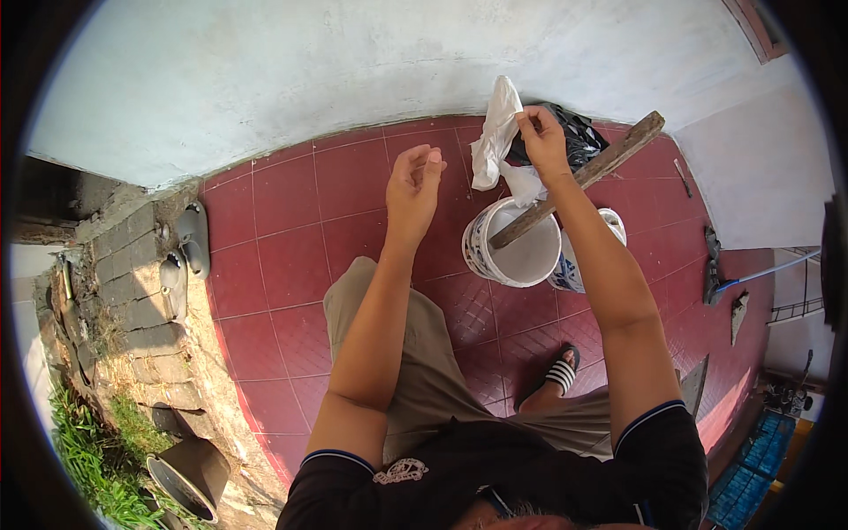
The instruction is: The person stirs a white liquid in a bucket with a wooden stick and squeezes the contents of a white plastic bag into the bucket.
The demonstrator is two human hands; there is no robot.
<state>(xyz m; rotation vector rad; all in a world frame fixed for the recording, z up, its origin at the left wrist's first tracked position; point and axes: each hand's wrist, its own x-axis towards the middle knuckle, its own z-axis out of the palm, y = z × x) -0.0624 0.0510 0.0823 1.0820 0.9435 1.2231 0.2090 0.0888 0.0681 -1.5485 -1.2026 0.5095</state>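
Observation:
My right hand (544, 146) pinches the edge of a crumpled white plastic bag (496, 132) between thumb and fingers. The bag hangs down in front of the wall. To its left, my left hand (413, 190) is raised over the floor, fingers loosely curled and thumb apart, with nothing seen in it. Below the right hand stands a white bucket (478, 247) with blue markings. A rough wooden plank (609, 162) rests in it at a slant, its far end sticking out past the rim. My right forearm covers part of the plank.
A second white-and-blue bucket (566, 275) is partly behind my right arm. A black plastic bag (579, 137) sits against the pale wall (353, 71). Red tiles (283, 269) cover the floor. Grey shoes (193, 240) lie at the left edge, a blue-handled tool (726, 284) at right.

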